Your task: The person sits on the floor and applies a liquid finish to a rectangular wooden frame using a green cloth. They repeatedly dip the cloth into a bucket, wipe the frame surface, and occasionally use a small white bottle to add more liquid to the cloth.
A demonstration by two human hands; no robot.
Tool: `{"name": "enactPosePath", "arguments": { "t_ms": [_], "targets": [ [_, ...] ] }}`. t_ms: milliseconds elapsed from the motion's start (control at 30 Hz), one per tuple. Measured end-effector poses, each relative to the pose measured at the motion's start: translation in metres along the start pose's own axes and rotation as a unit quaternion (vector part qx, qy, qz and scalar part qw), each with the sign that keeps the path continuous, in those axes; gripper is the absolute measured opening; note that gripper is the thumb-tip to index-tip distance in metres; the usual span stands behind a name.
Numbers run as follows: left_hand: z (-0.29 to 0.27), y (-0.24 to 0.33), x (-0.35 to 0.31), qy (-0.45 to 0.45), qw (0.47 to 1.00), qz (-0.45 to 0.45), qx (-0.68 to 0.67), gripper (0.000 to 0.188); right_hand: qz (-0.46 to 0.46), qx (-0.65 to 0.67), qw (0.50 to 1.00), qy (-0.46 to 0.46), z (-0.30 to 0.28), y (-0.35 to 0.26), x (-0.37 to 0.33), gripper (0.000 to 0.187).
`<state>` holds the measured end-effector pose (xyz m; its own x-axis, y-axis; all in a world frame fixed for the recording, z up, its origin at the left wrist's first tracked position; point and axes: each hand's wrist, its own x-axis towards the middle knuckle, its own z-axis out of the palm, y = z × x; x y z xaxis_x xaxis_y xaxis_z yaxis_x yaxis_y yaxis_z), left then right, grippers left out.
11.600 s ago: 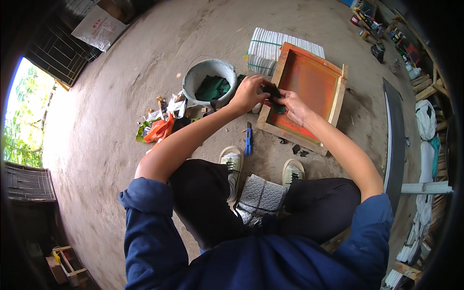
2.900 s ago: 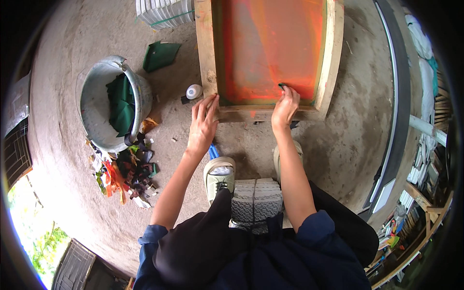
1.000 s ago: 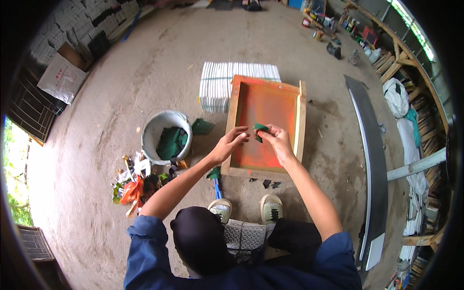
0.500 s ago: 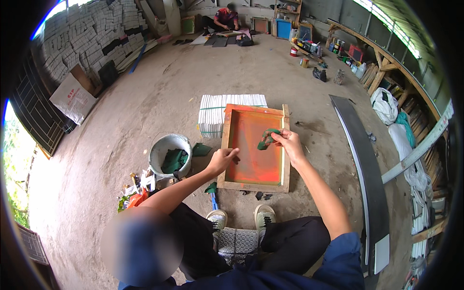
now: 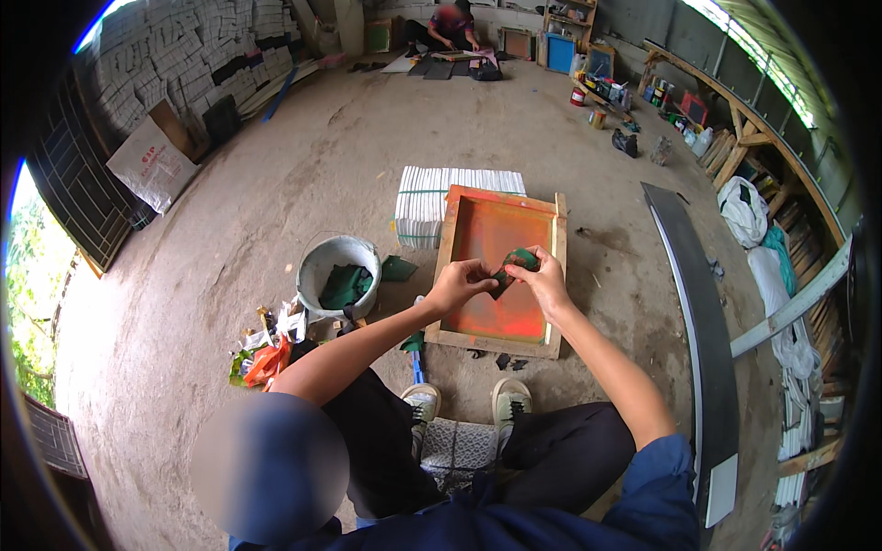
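Both my hands meet over a wooden-framed printing screen (image 5: 496, 345) whose mesh is smeared orange and red. Between them is a small green cloth (image 5: 521, 260) with reddish stains. My right hand (image 5: 546, 281) pinches its upper right part. On the other side, the fingertips of my left hand (image 5: 457, 287) are closed on the cloth's lower left edge. The screen leans with its far end on a strapped stack of white sheets (image 5: 420, 209). Left of it stands a pale bucket (image 5: 317, 262) with green cloths (image 5: 347, 286) inside.
A green scrap (image 5: 398, 268) lies beside the bucket, with crumpled wrappers (image 5: 268, 360) nearer me. A blue-handled tool (image 5: 418, 367) lies by my left shoe. To the right stretches a long dark board (image 5: 694, 321). Another person (image 5: 450, 29) sits working at the far wall.
My left hand has moved right and up to the green cloth and now grips it too. The cloth, held apart from the left hand before, is now between both hands.
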<state>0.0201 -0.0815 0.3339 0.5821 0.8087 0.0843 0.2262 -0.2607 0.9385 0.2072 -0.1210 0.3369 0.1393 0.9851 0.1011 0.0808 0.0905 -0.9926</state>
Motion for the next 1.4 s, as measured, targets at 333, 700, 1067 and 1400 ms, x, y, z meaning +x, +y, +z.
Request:
{"name": "enactPosePath", "arguments": {
  "t_ms": [333,700,1067,1400],
  "targets": [
    [-0.047,-0.016,-0.002,0.134,0.852,0.308,0.402,0.021,0.042,-0.101,0.992,0.07,-0.04,0.015,0.02,0.009],
    [-0.043,0.003,-0.01,0.184,0.899,0.279,0.282,0.011,0.179,-0.024,0.977,-0.117,0.01,0.01,0.001,0.041],
    [-0.07,-0.084,-0.004,0.168,0.978,0.033,0.116,0.022,-0.048,-0.147,0.985,-0.08,0.051,0.05,0.046,0.008],
    [-0.006,-0.281,-0.024,0.249,0.938,-0.055,0.233,0.059,0.089,-0.032,0.995,0.036,0.066,0.239,0.05,0.013]
  ]
}}
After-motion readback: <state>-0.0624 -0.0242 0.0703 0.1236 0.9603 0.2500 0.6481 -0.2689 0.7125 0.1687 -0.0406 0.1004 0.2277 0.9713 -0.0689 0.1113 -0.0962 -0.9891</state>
